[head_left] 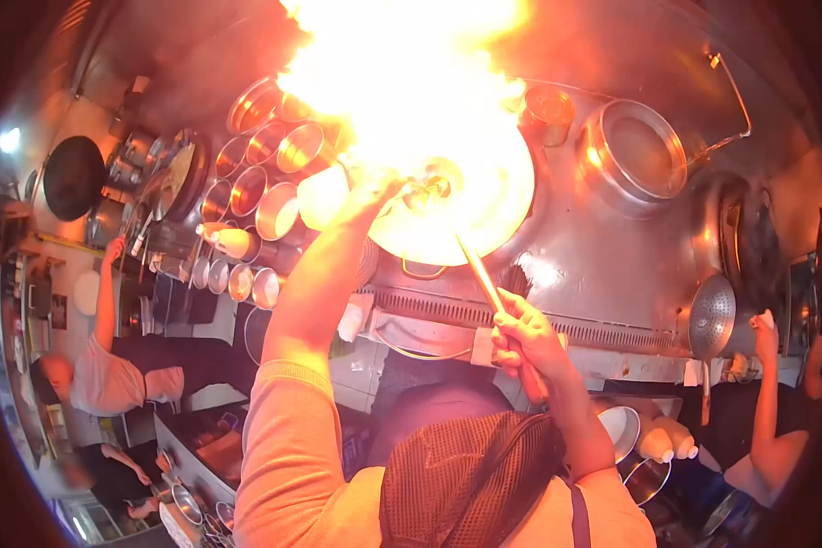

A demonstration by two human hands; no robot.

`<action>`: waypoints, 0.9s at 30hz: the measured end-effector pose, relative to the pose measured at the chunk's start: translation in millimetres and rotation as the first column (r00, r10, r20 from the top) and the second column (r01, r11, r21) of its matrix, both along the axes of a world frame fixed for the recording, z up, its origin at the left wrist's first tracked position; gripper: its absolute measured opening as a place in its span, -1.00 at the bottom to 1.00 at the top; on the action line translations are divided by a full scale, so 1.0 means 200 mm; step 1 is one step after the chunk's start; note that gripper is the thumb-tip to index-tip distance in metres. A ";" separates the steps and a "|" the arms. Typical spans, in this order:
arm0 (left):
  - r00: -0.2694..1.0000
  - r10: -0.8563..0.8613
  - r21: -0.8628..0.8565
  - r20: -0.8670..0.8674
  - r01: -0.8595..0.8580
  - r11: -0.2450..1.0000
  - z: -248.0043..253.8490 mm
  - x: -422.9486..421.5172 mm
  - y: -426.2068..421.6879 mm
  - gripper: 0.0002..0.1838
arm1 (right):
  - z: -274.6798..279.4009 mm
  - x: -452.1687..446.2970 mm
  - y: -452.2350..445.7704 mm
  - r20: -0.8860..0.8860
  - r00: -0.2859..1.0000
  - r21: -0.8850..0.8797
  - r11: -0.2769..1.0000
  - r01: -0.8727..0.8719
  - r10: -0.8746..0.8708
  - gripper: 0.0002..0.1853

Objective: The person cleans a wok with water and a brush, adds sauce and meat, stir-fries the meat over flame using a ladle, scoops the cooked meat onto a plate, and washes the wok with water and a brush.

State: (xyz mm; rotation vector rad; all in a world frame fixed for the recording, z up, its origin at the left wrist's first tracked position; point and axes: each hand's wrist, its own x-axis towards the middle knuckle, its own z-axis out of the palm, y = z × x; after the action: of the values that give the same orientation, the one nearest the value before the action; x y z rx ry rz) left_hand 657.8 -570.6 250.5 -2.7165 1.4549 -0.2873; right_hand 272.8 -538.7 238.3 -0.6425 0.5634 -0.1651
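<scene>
My right hand point(525, 340) is wrapped round the handle of a long ladle point(477, 265), which slants up into a wide wok point(411, 242). The far end of the ladle is hard to make out in the glare. Stretched over the wok's left side, my left hand point(382, 192) is washed out by bright light, so its fingers and any grip do not show clearly. A dark lump of food point(429, 187) lies in the wok beside that hand. Tall flames point(411, 64) rise from the wok and hide its far side.
Several metal pots point(276, 212) stand left of the wok, with squeeze bottles point(233, 242) nearby. To the right are a large pot point(643, 151) and a perforated strainer point(712, 315). One co-worker point(109, 374) is at left; another person's arm point(765, 393) is raised at right.
</scene>
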 end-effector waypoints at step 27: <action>0.981 0.132 0.172 0.140 -0.155 0.973 -0.28 0.10 -0.08 -0.51 | -0.02 0.05 0.02 -0.045 0.998 0.071 0.997 0.042 -0.039 -0.50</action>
State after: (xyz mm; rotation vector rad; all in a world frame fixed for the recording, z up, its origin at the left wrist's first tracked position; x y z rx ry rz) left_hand 678.5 -585.9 194.7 -2.5877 1.1822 -0.2984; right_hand 282.6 -533.7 233.5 -0.5661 0.6222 -0.1686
